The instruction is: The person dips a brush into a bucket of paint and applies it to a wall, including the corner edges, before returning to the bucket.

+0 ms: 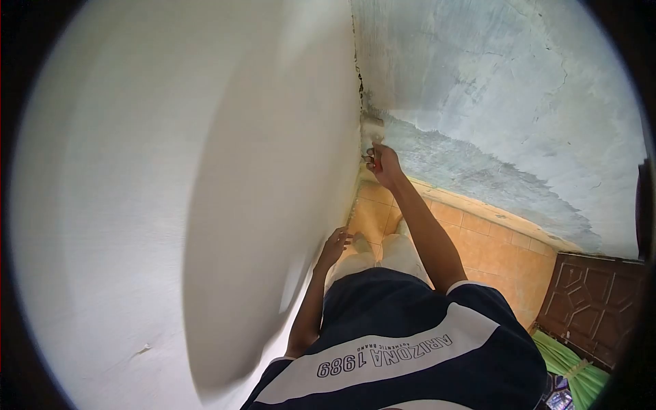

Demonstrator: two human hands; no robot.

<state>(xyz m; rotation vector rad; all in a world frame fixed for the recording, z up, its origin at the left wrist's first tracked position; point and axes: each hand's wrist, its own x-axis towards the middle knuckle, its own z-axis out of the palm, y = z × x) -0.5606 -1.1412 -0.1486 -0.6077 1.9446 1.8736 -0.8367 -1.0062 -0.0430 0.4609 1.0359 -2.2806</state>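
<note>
My right hand (385,165) is closed around the handle of a paintbrush (374,128), with a bit of red showing between the fingers. The brush head is up against the grey-blue wall (478,89), right beside the corner where it meets the white wall (273,157). Lower down, my left hand (335,247) hangs close to the white wall, holding nothing, its fingers loosely apart.
Orange floor tiles (451,236) lie below, around my legs. A dark brown panelled door (591,301) and a green curtain (581,372) are at the lower right. Dark chipped spots run up the corner line.
</note>
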